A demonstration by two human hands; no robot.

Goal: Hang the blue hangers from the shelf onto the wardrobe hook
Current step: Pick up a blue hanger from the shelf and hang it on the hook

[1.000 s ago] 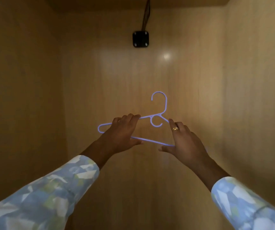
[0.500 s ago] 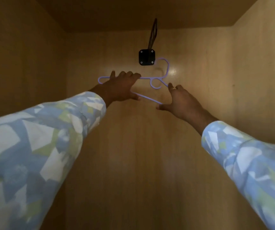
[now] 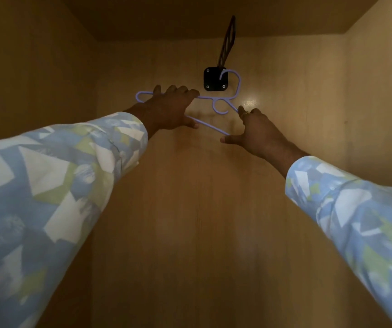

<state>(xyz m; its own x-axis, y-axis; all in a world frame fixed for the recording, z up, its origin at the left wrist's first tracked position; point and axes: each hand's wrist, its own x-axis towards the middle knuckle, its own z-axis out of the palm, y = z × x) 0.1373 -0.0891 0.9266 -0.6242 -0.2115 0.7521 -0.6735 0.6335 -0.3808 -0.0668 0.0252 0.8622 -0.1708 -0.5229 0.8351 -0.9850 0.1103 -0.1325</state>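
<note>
Overhead, both hands (image 3: 169, 107) gripping blue hanger (image 3: 221, 106), wardrobe hook (image 3: 215, 79)

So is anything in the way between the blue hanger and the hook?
Nothing visible. The blue hanger, held by the left hand and right hand, already has its curved top at the wardrobe hook.

Blue, white, green patterned sleeves (image 3: 48, 185)
</note>
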